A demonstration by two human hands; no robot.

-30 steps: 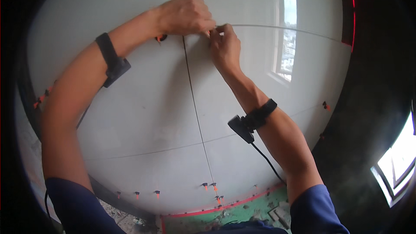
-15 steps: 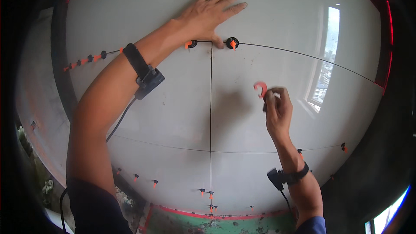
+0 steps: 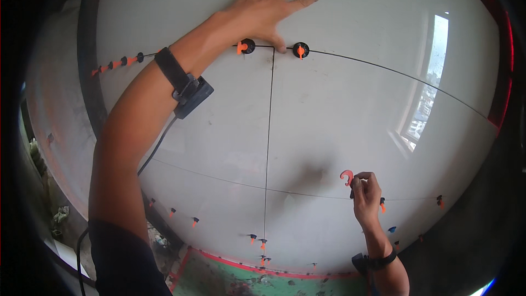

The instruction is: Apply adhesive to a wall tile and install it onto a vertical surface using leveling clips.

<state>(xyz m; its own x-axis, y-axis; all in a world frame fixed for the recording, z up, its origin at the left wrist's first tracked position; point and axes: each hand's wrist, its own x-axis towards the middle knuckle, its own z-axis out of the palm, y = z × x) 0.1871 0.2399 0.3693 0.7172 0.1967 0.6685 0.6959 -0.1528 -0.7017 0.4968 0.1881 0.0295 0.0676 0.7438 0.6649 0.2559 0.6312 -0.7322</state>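
Observation:
Large glossy white tiles form a wall in front of me. My left hand lies open on the upper tile, fingers spread, its thumb beside the crossing of the dark joints. Two black levelling clips with orange knobs sit on the horizontal joint, one either side of that thumb. Lower right, my right hand holds a small red hook-shaped tool with a dark lower part, pinched between thumb and fingers near the lower joint. Both forearms wear black straps with boxes and cables.
Several orange-and-black clips line the joint at left, with more along the lower joints. A green floor with red tape lies below. Rubble shows at far left. Red laser lines run along the right edge.
My left hand went from curled fingers to spread flat on the tile. My right hand left the joint crossing with the red tool and moved down to the lower right.

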